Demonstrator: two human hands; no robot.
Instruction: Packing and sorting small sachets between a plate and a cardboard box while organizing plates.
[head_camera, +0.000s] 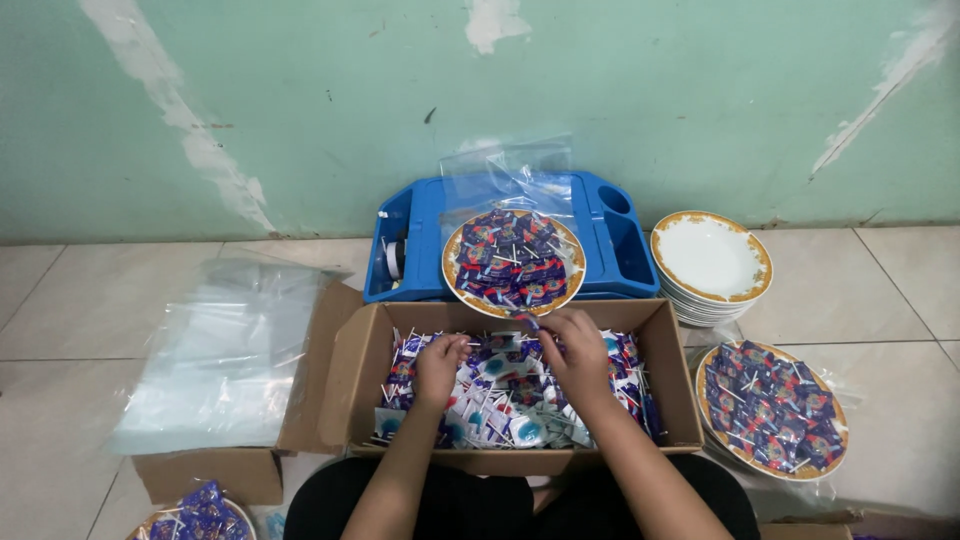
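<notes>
Head view: both hands, left (438, 366) and right (572, 352), pinching wrapped blue-and-white lollipops (500, 395) in open brown cardboard box (352, 385); gold-rimmed plate (455, 275) at twelve o'clock heaped, box well stocked.

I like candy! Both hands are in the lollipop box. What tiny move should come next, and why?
Probably the right hand should lift the wrapped lollipop at its fingertips up onto the plate on the blue tray. That hand is already at the cardboard box edge nearest the plate, which is heaped with the same lollipops. The left hand is gathering more.
</notes>
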